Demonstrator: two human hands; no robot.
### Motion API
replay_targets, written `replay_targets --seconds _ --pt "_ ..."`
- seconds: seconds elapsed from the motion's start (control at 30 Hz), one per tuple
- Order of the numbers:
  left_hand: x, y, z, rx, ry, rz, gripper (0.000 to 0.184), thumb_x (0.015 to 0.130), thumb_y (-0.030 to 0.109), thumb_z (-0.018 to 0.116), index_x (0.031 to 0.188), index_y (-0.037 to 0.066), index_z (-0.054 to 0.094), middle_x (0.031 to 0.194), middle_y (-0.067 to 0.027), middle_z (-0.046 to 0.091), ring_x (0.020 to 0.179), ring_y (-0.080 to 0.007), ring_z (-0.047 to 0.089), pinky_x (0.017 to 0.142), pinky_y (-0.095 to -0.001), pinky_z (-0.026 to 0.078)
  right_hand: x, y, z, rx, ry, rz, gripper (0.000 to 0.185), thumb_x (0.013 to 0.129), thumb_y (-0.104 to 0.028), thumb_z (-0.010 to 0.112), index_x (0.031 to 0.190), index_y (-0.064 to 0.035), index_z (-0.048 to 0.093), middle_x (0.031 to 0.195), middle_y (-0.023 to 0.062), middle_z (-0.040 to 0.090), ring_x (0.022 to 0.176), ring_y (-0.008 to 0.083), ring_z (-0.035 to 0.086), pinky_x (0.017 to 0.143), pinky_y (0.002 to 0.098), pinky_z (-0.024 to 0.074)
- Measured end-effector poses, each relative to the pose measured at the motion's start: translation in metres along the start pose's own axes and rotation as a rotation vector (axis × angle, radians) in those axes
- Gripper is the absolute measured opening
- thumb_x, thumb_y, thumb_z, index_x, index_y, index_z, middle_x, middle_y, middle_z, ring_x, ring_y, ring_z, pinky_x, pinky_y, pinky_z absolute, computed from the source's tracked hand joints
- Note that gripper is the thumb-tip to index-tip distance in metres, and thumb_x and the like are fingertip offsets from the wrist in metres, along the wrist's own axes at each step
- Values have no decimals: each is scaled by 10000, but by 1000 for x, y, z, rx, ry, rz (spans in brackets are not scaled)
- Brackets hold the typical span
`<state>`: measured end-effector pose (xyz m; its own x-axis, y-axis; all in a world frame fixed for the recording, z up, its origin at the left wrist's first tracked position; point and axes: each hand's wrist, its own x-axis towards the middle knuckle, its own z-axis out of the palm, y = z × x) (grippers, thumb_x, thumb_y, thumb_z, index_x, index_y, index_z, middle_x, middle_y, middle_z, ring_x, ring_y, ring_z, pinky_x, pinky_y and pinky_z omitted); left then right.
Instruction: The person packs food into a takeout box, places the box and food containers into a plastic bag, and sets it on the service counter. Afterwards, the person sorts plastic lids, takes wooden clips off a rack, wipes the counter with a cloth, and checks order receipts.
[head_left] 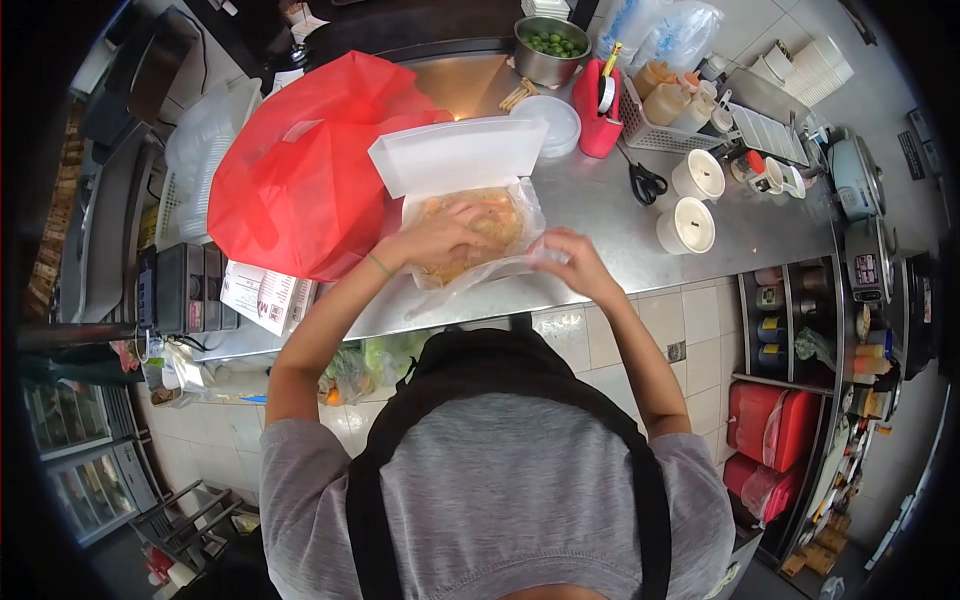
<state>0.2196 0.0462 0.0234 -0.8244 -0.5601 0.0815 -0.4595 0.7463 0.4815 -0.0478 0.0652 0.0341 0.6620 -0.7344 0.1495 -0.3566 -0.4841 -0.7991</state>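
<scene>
A white paper takeaway box (458, 158) lies on the steel counter with its lid raised at the back. Inside, yellowish-brown food (500, 218) rests on a clear plastic sheet (485, 270), which hangs over the box's front edge. My left hand (447, 232) lies over the food with its fingers stretched out; whether it presses on it I cannot tell. At the box's front right corner, my right hand (572, 260) has its fingers closed on the edge of the plastic sheet. Part of the food is hidden beneath my left hand.
A large red bag (300, 170) stands left of the box, beside printed papers (265, 297). Two white tubs (687, 226), scissors (645, 183) and stacked round lids (552, 125) are on the right. Behind are a metal pot of green limes (550, 65) and a basket of bottles (660, 128).
</scene>
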Motion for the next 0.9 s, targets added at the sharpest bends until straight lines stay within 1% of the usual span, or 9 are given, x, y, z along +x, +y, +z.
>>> replay_targets --seconds 0.17,0.23,0.37,0.43,0.5,0.6,0.77,0.83,0.9 --pt "-26 -11 8 -225 73 136 440 734 41 579 1172 89 583 1265 -96 482 1209 -278 411 1030 -422 287 55 30 -2 245 173 115 116 784 -106 667 821 -10 613 717 37 631 654 90 570 579 244 452" --pt "-50 12 5 -849 309 -434 319 819 121 567 1113 0 591 1209 -104 541 1113 -251 511 1008 -400 321 73 54 5 239 284 5 139 789 -129 681 799 -11 607 641 2 589 570 63 523 518 229 428" --pt "-74 48 -10 -900 580 -323 346 836 127 599 1150 -8 542 1156 -94 574 1024 -195 561 987 -374 348 82 73 1 469 145 265 106 793 -105 679 783 -42 593 665 -29 560 579 41 475 525 202 381" --pt "-65 68 -4 -499 785 -538 434 775 91 681 1147 16 470 1010 -83 626 928 -148 595 876 -352 443 86 74 3 461 186 270 109 790 -97 683 764 -58 585 630 -32 541 540 28 442 500 186 351" --pt "-62 50 7 -630 821 -554 480 756 -15 662 1164 19 411 898 -64 637 841 -129 611 819 -306 465 88 76 4 477 203 246 106 792 -94 679 769 -60 581 657 -30 550 560 31 457 507 184 354" --pt "-52 27 10 -1019 1338 -668 278 786 -52 610 995 40 451 800 -29 621 767 -108 606 700 -210 453 86 76 -4 617 222 269 91 798 -85 669 791 -66 580 745 -18 577 632 47 497 556 188 372" --pt "-53 -5 46 -1051 1536 -729 162 796 -40 607 882 61 515 808 -26 622 758 -82 578 694 -189 425 61 64 -40 810 134 292 84 803 -66 652 853 -69 585 917 14 608 811 92 553 734 205 399" --pt "-51 -8 54 -1026 1550 -664 96 822 -32 574 801 54 536 820 -14 616 790 -75 560 732 -194 411 51 63 -47 554 -12 15 92 797 -71 639 888 -59 649 875 30 633 829 97 553 709 236 410" --pt "-56 -17 55 -957 1436 -655 85 843 -24 541 824 28 605 870 -10 615 832 -71 543 782 -210 403 49 62 -46 482 -72 21 123 794 -59 632 913 -54 662 923 45 630 851 106 553 729 239 415"
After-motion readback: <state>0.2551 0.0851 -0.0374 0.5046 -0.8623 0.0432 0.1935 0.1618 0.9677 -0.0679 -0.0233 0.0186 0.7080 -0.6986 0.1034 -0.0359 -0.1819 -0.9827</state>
